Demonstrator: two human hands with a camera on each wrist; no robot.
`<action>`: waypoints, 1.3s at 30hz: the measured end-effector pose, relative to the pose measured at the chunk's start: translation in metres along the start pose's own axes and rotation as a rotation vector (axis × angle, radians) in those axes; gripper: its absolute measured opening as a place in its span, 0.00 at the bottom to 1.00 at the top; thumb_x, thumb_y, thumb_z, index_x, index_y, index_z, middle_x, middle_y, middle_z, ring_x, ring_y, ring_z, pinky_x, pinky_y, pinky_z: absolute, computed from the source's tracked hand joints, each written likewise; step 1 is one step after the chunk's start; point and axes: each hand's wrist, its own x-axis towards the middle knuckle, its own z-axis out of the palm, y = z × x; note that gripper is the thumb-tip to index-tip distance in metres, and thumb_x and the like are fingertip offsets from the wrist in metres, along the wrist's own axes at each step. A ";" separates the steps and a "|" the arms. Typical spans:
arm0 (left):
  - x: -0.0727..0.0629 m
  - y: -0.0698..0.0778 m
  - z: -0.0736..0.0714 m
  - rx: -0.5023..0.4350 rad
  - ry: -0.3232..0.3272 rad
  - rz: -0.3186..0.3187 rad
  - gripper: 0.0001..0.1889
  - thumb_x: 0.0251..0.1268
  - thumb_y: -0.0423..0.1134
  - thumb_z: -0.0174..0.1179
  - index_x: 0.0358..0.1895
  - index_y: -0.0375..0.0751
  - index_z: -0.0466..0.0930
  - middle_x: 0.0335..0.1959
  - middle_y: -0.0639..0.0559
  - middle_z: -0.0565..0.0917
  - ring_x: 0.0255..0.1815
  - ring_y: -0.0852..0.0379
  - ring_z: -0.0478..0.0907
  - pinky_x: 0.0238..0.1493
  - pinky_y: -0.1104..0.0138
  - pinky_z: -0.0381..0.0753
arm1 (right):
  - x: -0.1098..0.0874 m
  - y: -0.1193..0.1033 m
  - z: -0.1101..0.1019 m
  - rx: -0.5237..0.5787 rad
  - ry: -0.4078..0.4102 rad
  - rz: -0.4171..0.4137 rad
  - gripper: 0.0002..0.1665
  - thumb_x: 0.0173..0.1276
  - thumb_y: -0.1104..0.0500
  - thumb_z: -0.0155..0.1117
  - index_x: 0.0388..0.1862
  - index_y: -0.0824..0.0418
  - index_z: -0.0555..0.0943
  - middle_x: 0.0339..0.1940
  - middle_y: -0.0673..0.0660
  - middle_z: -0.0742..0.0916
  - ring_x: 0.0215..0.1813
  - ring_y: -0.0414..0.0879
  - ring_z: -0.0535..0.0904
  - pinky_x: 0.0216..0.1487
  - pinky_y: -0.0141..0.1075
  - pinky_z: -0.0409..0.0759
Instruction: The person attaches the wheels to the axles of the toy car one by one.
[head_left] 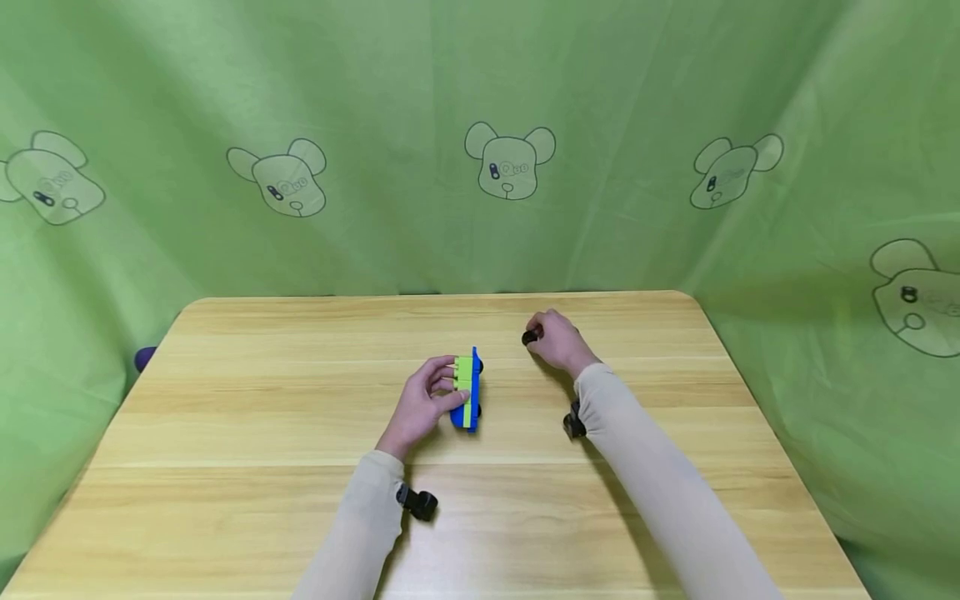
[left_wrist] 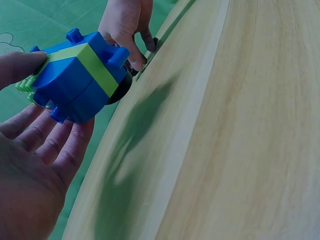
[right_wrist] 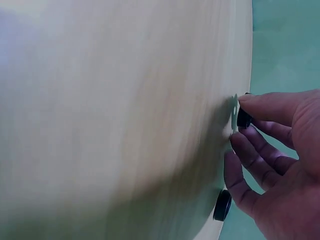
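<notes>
My left hand holds a toy vehicle of blue and lime-green plastic blocks, thumb on one side and fingers on the other. It is tilted above the table, its black wheels facing right. In the left wrist view, blue knobs stick out of the block vehicle. Farther right, near the table's back, my right hand pinches a small black wheel. A thin pale disc with holes shows against that piece; whether they are joined I cannot tell. Close to the lower fingers is another black wheel.
The wooden table has a rounded back edge, with a green curtain printed with bear heads behind it. Dark wrist cameras sit on the left cuff and the right cuff. Something purple shows beyond the left edge.
</notes>
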 end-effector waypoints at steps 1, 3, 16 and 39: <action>0.000 0.000 0.000 0.002 0.002 -0.002 0.30 0.58 0.26 0.67 0.65 0.32 0.69 0.51 0.37 0.79 0.48 0.46 0.76 0.55 0.59 0.76 | -0.001 0.001 0.000 0.008 0.004 -0.010 0.18 0.64 0.65 0.67 0.52 0.70 0.79 0.43 0.63 0.78 0.46 0.56 0.75 0.51 0.48 0.75; 0.000 0.000 0.000 0.010 0.004 -0.003 0.30 0.58 0.27 0.67 0.65 0.32 0.69 0.51 0.38 0.79 0.48 0.47 0.76 0.55 0.59 0.76 | -0.005 0.001 -0.001 0.028 0.012 -0.024 0.17 0.63 0.66 0.68 0.51 0.70 0.79 0.42 0.62 0.78 0.45 0.55 0.76 0.50 0.47 0.76; -0.012 0.034 0.001 0.015 -0.042 -0.030 0.29 0.61 0.26 0.64 0.65 0.24 0.66 0.52 0.32 0.77 0.51 0.38 0.74 0.57 0.55 0.74 | -0.027 -0.013 -0.010 0.096 0.025 -0.035 0.19 0.63 0.66 0.69 0.53 0.67 0.78 0.46 0.60 0.78 0.47 0.54 0.76 0.50 0.46 0.78; -0.013 0.036 0.000 0.028 -0.040 -0.051 0.29 0.62 0.29 0.65 0.66 0.27 0.66 0.53 0.35 0.78 0.51 0.41 0.75 0.54 0.62 0.76 | -0.055 -0.035 -0.022 0.223 0.092 -0.201 0.19 0.62 0.64 0.71 0.52 0.65 0.80 0.44 0.56 0.80 0.47 0.50 0.76 0.48 0.45 0.79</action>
